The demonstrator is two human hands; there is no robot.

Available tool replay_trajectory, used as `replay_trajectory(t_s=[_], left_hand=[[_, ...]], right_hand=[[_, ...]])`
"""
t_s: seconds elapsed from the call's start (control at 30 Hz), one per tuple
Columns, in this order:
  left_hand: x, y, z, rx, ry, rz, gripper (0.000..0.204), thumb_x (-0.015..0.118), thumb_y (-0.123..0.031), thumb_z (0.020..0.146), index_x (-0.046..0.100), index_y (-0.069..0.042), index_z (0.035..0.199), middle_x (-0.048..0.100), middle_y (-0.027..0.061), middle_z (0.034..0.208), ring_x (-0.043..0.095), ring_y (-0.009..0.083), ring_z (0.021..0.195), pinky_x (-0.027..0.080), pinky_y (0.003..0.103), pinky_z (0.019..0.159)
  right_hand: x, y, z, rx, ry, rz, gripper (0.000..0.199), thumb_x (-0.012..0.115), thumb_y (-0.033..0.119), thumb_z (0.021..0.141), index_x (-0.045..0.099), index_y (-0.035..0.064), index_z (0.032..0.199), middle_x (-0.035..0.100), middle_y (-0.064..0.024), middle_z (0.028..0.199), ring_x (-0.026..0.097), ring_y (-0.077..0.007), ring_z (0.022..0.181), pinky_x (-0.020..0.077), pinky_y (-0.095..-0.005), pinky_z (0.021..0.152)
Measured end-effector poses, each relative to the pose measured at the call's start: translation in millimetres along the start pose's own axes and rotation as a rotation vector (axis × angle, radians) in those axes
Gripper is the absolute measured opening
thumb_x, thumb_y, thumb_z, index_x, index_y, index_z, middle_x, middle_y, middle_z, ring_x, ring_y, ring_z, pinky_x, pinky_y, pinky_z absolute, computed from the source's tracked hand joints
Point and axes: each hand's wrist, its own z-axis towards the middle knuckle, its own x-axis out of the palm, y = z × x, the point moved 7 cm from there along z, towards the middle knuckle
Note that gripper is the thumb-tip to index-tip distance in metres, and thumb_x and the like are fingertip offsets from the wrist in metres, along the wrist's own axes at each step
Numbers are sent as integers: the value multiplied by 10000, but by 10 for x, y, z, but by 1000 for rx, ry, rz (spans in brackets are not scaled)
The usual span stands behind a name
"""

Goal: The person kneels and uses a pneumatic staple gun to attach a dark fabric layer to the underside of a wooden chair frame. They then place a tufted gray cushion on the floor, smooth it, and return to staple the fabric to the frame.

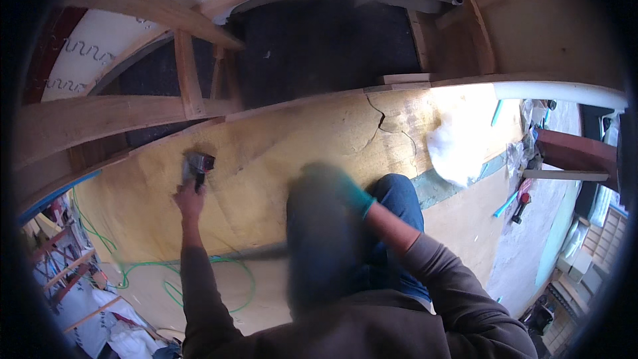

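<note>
My left hand (189, 201) grips a small grey stapler-like tool (198, 166) and presses it against a yellow-brown sheet (292, 146) stretched over a wooden furniture frame (119, 116). A green hose (166, 269) trails from below that hand. My right hand (340, 189) wears a teal glove and is blurred with motion above my knee in blue jeans (399, 199). A dark blurred shape (319, 246) lies under it; whether the hand holds anything is unclear. The sheet has a crack (385, 123) near its upper edge.
Zigzag metal springs (86, 50) run across white padding at the top left of the frame. A lump of white wadding (455, 146) lies on the sheet to the right. Blue tubes and a red-handled tool (520, 205) lie on the floor at right; wooden racks (63, 266) stand at lower left.
</note>
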Motion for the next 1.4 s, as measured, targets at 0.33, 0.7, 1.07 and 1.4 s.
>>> replay_trajectory(t_s=[0.33,0.7,1.07,1.4], left_hand=[[-1794,-3230,-1186,676,-147,-584,267,740,-119,793,736,-96,1059,700,134,1091,630,330,1120,463,492,969],[-2173,-5723,340,785,244,-873,216,634,-229,985,707,-97,1139,692,101,1093,667,240,1052,541,397,932],[-2557,-5777,2140,494,188,-1910,388,613,-364,1033,607,-157,1361,690,78,1180,681,194,1059,561,353,883],[-2511,-5755,1525,738,-734,-1003,282,542,-191,1065,633,-78,1306,679,90,1082,647,224,902,536,368,829]], right_hand=[[392,-124,-374,196,-180,754,353,608,271,1040,645,36,1300,689,-87,1174,654,-217,1068,516,-379,936],[-2228,-1347,-1125,363,-746,1157,218,614,289,1047,685,116,1158,710,-32,1075,677,-150,952,547,-301,755],[-2634,-898,-1511,824,-260,328,415,650,404,1005,712,12,1127,738,-82,1018,706,-157,834,543,-254,663],[-3159,-136,1676,-129,-418,-1181,287,625,183,1007,672,29,1246,666,-182,1259,634,-309,1171,507,-424,1024]])
